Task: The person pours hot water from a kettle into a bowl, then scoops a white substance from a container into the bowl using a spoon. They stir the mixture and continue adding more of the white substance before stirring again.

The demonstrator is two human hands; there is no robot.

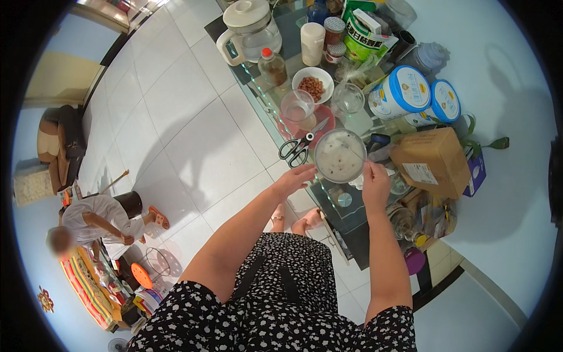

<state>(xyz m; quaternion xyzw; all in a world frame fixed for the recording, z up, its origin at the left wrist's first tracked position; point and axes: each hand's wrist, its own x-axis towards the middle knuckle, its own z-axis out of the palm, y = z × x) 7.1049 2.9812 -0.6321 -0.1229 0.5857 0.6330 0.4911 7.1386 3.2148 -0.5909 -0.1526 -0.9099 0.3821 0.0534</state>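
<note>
A round clear bowl holds a whitish mixture with dark bits, in front of me at the table's near edge. My right hand is closed at its right rim. On the other side, my left hand has its fingers stretched toward the bowl, fingertips at the lower left rim; whether they bear any weight I cannot tell. Black-handled scissors lie just beyond the left hand, blades over a red dish. Beyond are a clear cup and a white bowl of reddish-brown nuts or beans.
On the glass table stand a glass kettle, a red-capped bottle, a glass jug, blue-and-white tins and a cardboard box by the wall. A seated person is at far left, on the tiled floor's other side.
</note>
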